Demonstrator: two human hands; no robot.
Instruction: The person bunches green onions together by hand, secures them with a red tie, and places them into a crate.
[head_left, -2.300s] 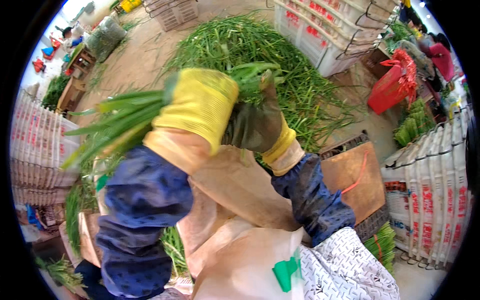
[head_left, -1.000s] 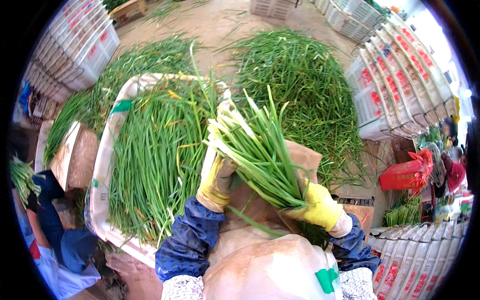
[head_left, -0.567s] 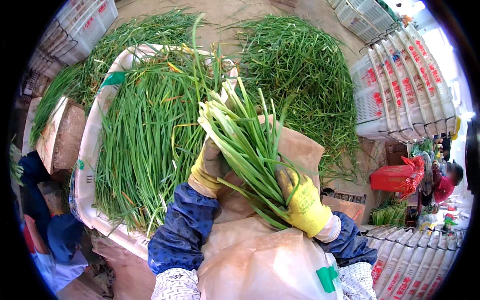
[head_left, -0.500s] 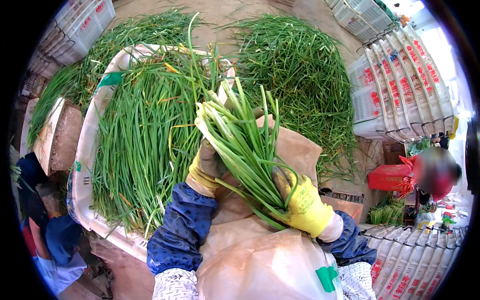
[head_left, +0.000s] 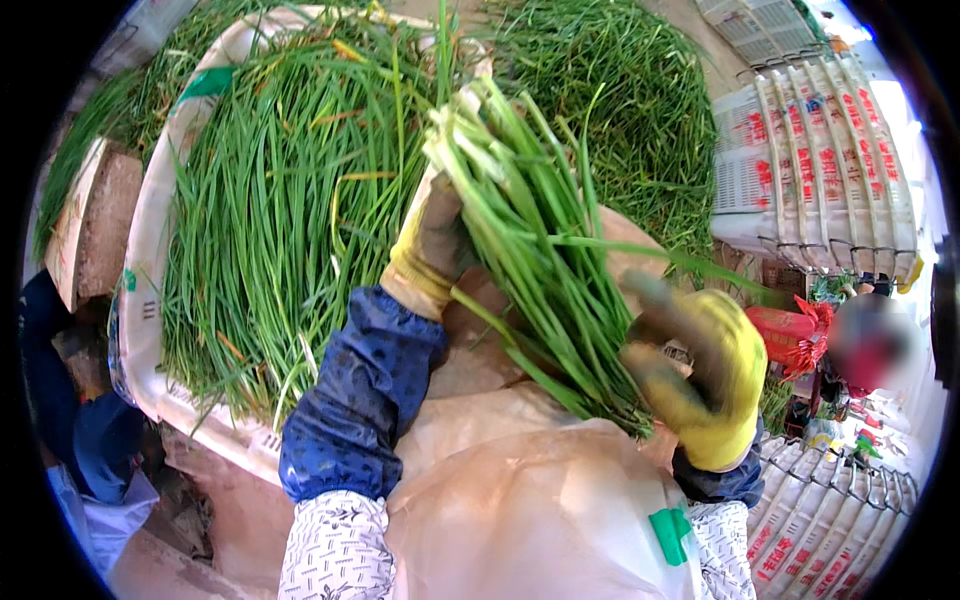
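My left hand (head_left: 430, 245), in a yellow glove with a dark, dirty palm, is closed round a bunch of garlic chives (head_left: 540, 240). The pale cut ends point up and away, and the green leaf tips hang toward my apron (head_left: 530, 490). To the right of the leaves, my right hand (head_left: 705, 365), gloved alike, is curled with its fingers apart and partly smeared by motion. One loose leaf (head_left: 690, 263) sticks out from the bunch to the right, above that hand. Left of the bunch, a large white basket (head_left: 140, 330) holds many more chives (head_left: 280, 220) laid lengthwise.
A heap of loose chives (head_left: 630, 120) covers the floor beyond. White plastic crates (head_left: 745, 190) stand stacked at the right, with more crates (head_left: 830, 520) at lower right. A person (head_left: 870, 345) is beside a red bag (head_left: 790, 335). A wooden stool (head_left: 105, 225) stands at left.
My right hand has let go of the leaves and moved to the right. The bunch, still in my left hand, sits higher in view, and the view has tilted down.
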